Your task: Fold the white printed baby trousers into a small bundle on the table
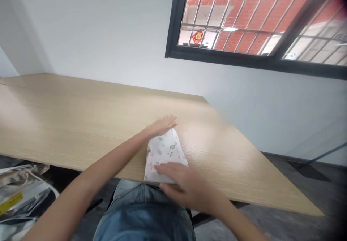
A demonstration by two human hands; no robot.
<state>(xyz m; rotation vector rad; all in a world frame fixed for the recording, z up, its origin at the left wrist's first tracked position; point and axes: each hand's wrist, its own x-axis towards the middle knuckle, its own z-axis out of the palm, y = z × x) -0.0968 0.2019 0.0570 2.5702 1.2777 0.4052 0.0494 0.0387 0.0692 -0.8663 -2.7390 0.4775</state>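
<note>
A folded white cloth (pixel 166 147) printed with small green, pink and yellow figures lies at the table's front edge. My left hand (pixel 163 124) rests flat along the far edge of the cloth, its fingers stretched out to the right. Over the near right part of the cloth is my right hand (pixel 184 185), smeared by motion. Its fingers point left and its thumb stands apart at the front edge. Whether the right fingers touch the cloth I cannot tell.
The pale wooden table (pixel 89 114) runs far to the left and ends at a slanted right edge. A white wall and a barred window (pixel 230 20) stand behind it. At lower left, below the table, is a bag (pixel 24 194) with white handles.
</note>
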